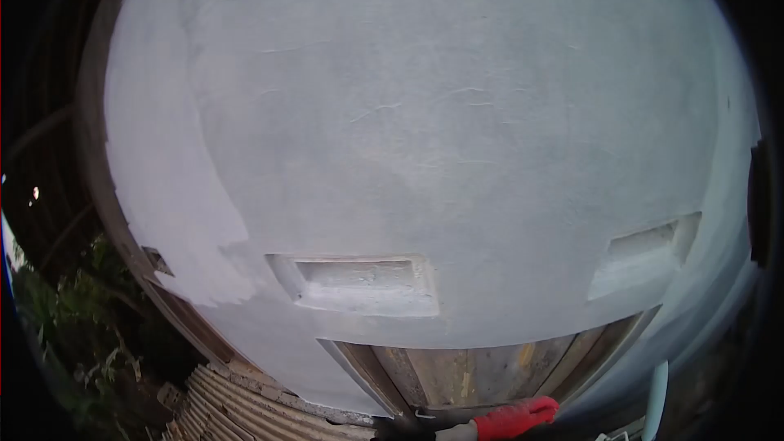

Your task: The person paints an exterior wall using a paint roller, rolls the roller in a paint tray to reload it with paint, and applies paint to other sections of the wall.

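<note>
Left hand [518, 420]: gloved in red at five o'clock, judged left from an arm reaching in from seven; bent at the fingers, with no object visible in the grasp; cannot tell whether clamped on anything.
Right hand: out of view; cannot tell whether apart from or together with the other.
Gray cuff [456, 432]: at the wrist, toward six o'clock.
Plank panel [449, 377]: between five and six o'clock, nearest in view; cannot tell whether touched; probably stiff, heavy and rough, hardly slippery or fragile; best gripped at a sound plank edge.
Pale tube [657, 400]: upright at four o'clock, likely light and slick, best held mid-length.
Wall [457, 155]: pale, finely wrinkled at the middle, brighter at nine o'clock.
Recesses [367, 302]: above the planks, near six and past three.
Corrugated sheets [245, 408]: at seven o'clock.
Foliage [82, 318]: dark, toward eight.
</note>
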Tool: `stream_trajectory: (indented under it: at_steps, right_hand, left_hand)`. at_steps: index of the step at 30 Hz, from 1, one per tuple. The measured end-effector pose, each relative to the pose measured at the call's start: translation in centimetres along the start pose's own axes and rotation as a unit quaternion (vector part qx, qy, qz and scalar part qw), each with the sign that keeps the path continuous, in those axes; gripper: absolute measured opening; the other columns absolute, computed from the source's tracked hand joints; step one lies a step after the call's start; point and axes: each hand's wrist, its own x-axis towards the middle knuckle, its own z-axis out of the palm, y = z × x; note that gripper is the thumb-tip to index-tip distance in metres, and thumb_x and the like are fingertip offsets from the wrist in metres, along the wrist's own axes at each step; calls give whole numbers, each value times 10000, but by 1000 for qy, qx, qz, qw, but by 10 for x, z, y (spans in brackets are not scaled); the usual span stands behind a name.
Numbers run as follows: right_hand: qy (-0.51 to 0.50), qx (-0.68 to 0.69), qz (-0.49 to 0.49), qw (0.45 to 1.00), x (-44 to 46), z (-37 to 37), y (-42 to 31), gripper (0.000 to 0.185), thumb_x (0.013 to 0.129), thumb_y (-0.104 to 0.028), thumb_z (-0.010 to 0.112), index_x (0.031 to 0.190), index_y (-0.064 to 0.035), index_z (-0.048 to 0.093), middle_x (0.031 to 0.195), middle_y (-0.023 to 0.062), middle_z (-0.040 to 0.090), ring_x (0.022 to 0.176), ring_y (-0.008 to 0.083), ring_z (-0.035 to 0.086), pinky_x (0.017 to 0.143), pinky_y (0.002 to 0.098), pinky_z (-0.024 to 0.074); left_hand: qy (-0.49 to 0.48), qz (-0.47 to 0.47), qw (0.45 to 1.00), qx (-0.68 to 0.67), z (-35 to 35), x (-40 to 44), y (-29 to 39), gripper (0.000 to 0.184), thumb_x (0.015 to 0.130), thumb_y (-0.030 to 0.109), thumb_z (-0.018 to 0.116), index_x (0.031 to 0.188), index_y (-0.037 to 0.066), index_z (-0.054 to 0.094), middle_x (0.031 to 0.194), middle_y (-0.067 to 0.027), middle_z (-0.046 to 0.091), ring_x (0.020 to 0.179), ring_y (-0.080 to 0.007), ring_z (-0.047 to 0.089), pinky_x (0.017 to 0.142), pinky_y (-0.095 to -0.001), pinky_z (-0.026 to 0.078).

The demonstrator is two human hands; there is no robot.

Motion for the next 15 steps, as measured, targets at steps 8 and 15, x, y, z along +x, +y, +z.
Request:
stream_trajectory:
  at_steps: [8,15]
  right_hand:
    - [173,-94,-48,979,-42,-70,-30,194,924,-289,504,869,-108,464,593,5,421,401,144,389,388,320,365]
    - [299,-132,18,945,-27,-166,-42,200,906,-276,511,888,-82,467,584,4,426,442,147,440,425,316,388]
  left_hand:
    - [-64,-58,996,38,30,21,-25,263,986,174,469,1173,12,558,1019,-47,674,1023,-146,592,911,-273,428]
    - [-144,-145,977,66,61,53,-54,253,983,166,472,1161,12,564,999,-68,676,975,-148,594,900,-279,431]
